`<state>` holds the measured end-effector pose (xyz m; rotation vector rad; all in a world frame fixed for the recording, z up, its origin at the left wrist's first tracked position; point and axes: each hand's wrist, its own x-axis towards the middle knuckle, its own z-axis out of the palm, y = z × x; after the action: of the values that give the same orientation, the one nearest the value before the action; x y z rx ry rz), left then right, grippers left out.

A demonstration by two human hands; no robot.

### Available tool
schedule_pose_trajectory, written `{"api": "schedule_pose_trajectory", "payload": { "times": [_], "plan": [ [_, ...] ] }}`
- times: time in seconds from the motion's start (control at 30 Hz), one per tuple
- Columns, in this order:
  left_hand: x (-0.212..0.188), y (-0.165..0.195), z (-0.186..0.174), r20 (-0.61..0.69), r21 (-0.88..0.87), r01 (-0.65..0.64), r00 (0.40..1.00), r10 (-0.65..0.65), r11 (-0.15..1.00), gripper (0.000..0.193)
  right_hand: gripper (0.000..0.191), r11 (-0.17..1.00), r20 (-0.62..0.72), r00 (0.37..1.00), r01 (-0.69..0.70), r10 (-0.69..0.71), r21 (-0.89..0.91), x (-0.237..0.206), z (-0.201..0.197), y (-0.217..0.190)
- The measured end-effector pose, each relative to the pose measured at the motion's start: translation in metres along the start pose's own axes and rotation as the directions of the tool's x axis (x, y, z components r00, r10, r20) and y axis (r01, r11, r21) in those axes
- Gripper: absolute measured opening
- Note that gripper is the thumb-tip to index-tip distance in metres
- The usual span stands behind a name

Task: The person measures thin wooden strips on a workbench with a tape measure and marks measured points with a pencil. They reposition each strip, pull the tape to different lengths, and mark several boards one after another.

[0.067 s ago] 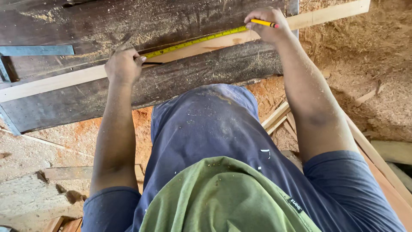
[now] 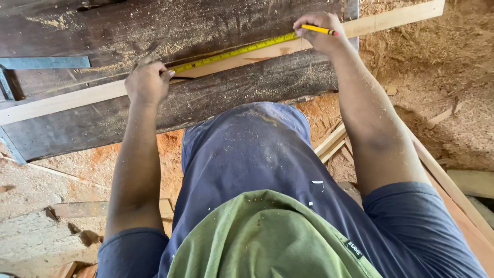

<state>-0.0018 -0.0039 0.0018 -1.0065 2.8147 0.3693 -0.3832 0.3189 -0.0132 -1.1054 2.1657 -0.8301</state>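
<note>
Hiding tape [image 2: 234, 52] ends: both hands [image 2: 148, 82].

The person wore a dark navy short-sleeved shirt, its sleeves ending above the elbows, over dusty navy trousers flecked with sawdust and small white marks. A green cloth with a small dark label hung at the chest. Both forearms were bare.
</note>
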Motion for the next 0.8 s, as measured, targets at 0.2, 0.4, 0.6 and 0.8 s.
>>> {"api": "schedule_pose_trajectory", "payload": {
  "times": [0.2, 0.4, 0.6, 0.8],
  "plan": [
    [-0.011, 0.0, 0.005, 0.137, -0.026, 0.116, 0.984, -0.112, 0.993, 0.026, 0.011, 0.973, 0.013, 0.984, -0.176, 0.176, 0.146, -0.012, 0.003, 0.015],
    [-0.003, 0.02, 0.012, 0.12, -0.036, 0.079, 0.99, -0.074, 0.996, 0.027, 0.011, 0.982, -0.045, 0.997, -0.06, 0.069, 0.18, -0.012, -0.005, 0.023],
    [0.004, 0.026, 0.017, 0.195, 0.043, 0.202, 0.959, -0.206, 0.979, 0.021, 0.016, 0.956, 0.002, 0.999, -0.033, 0.034, 0.292, -0.021, -0.007, 0.031],
    [0.012, 0.029, 0.014, 0.219, 0.061, 0.205, 0.952, -0.214, 0.977, 0.023, 0.015, 0.966, -0.008, 1.0, 0.027, -0.026, 0.257, -0.012, 0.0, 0.031]
  ]
}}
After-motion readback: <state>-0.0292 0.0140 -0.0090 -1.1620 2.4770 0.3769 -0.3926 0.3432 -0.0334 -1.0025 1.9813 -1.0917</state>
